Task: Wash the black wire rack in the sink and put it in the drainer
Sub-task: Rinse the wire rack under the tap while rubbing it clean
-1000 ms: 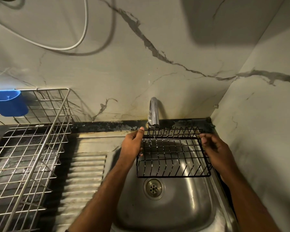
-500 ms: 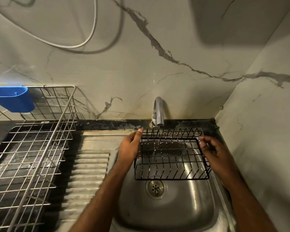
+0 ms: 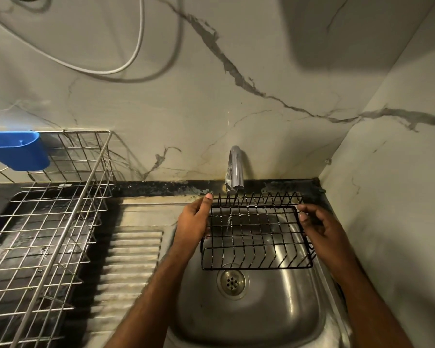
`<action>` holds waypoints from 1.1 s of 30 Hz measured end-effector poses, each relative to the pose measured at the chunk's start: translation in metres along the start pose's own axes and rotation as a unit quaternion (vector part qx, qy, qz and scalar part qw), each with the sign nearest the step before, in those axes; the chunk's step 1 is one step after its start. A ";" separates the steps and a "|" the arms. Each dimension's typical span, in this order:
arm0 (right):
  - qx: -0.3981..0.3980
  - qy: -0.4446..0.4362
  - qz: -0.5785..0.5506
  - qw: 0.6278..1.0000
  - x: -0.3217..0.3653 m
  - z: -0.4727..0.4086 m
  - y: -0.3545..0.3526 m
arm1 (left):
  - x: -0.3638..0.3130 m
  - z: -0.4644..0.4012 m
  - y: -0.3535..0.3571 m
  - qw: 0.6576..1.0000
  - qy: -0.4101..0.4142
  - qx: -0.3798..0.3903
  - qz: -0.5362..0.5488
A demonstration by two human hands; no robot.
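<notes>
A black wire rack (image 3: 256,234) with rows of slanted prongs is held level over the bowl of a stainless steel sink (image 3: 249,312), directly under a chrome tap (image 3: 235,169) at the back edge. A thin stream of water (image 3: 228,221) falls from the tap through the rack's far left part. The left hand (image 3: 194,222) grips the rack's left side, thumb stretched up along the far corner and fingers curled beneath the wire edge. The right hand (image 3: 319,229) holds the right side, its fingers curled around the frame's rim. Below the rack, the round drain (image 3: 232,281) sits in the sink floor. To the left lies the ribbed draining board (image 3: 133,259), and beyond it a silver wire drainer (image 3: 43,222) with a blue plastic holder (image 3: 18,149) hung on its far rail. Marble-patterned walls (image 3: 261,84) rise behind and to the right, with a white cable (image 3: 126,66) looping across.
</notes>
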State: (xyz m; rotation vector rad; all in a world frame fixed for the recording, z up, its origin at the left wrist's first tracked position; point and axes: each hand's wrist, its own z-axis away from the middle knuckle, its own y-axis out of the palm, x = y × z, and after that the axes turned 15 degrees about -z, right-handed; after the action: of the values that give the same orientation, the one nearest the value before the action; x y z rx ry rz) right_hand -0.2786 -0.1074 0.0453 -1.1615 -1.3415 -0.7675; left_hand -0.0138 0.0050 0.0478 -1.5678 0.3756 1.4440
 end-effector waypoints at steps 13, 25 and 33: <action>0.001 -0.011 0.023 1.000 0.003 -0.001 0.009 | 0.009 -0.001 -0.007 1.000 -0.002 -0.020 -0.012; 0.028 -0.017 0.012 0.999 0.000 -0.004 0.014 | 0.005 0.004 -0.016 1.000 -0.002 -0.024 0.003; 0.027 -0.008 0.014 1.000 0.007 -0.006 0.014 | 0.011 -0.001 -0.016 0.999 -0.008 -0.045 -0.010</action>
State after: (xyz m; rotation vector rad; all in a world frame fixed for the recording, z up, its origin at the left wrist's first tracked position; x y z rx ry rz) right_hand -0.2621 -0.1074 0.0504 -1.1421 -1.3487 -0.6998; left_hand 0.0017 0.0158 0.0447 -1.6259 0.2880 1.4755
